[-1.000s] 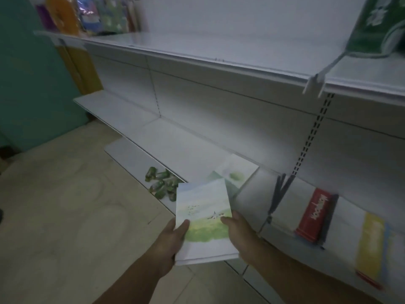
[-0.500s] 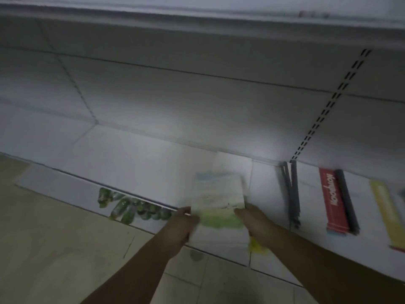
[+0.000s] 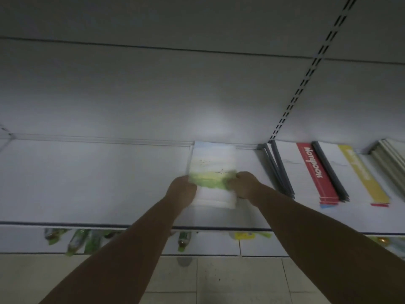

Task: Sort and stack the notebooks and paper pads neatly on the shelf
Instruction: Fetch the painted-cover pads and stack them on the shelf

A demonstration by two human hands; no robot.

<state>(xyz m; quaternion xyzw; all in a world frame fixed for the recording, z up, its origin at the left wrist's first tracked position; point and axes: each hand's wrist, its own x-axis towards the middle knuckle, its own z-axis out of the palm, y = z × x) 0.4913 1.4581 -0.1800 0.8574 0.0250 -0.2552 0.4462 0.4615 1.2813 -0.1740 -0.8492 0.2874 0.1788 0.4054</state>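
Between the two hands, left hand [image 3: 183,189] and right hand [image 3: 243,185] grip the notebook stack [image 3: 212,172] on the shelf [image 3: 98,183].

The white metal shelf [image 3: 87,183] ran the full width of the view, its rear edge meeting the back panel [image 3: 153,95]. A notebook stack [image 3: 211,163] with a sky-and-meadow cover lay near the middle, its far edge against the back panel; motion blur left it unclear whether it sat fully flat. To its right lay grey-spined pads [image 3: 279,170], a red-banded pad [image 3: 315,172], a dark-spined pad [image 3: 329,170] and a yellow-banded pad [image 3: 361,174], side by side. Further pads [image 3: 390,156] lay at the far right end.
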